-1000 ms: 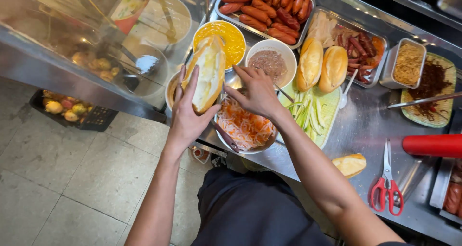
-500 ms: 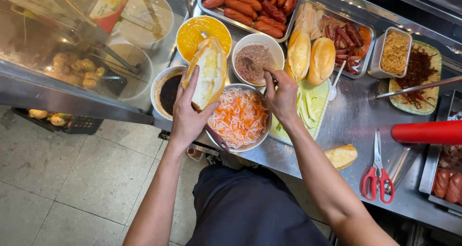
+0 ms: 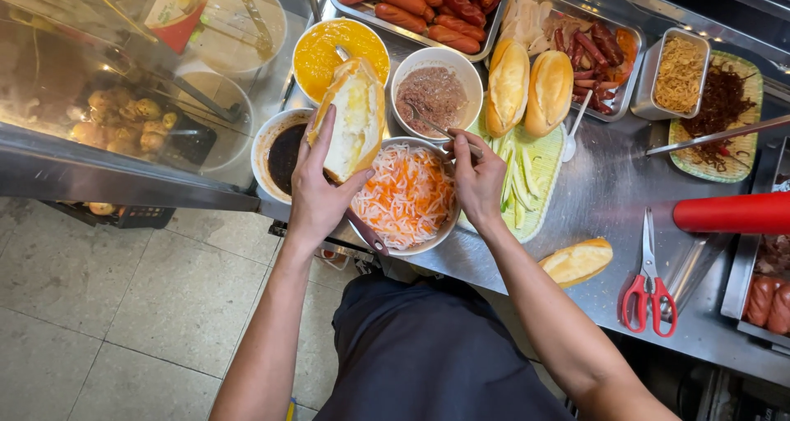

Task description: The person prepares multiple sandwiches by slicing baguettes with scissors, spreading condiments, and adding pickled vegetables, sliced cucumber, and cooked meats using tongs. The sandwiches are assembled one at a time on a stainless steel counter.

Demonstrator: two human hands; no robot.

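My left hand (image 3: 317, 189) holds a split-open bread roll (image 3: 355, 123), cut side up, above a bowl of dark sauce (image 3: 278, 153). My right hand (image 3: 478, 176) grips the handle of a metal spoon (image 3: 434, 127) whose tip rests in a white bowl of brown paste (image 3: 437, 91). Between my hands sits a metal bowl of shredded carrot and white radish (image 3: 406, 195).
A bowl of yellow sauce (image 3: 341, 51), a tray of sausages (image 3: 420, 4), two whole rolls (image 3: 529, 88), cucumber strips on a green plate (image 3: 532, 182), a tray of sliced meats (image 3: 590, 55), red scissors (image 3: 649, 284), a loose roll (image 3: 578, 261) and a red bottle (image 3: 731, 212) crowd the steel counter (image 3: 609, 192).
My right hand moved from the bread across to the paste bowl and took hold of the spoon handle. The left hand kept the roll nearly still.
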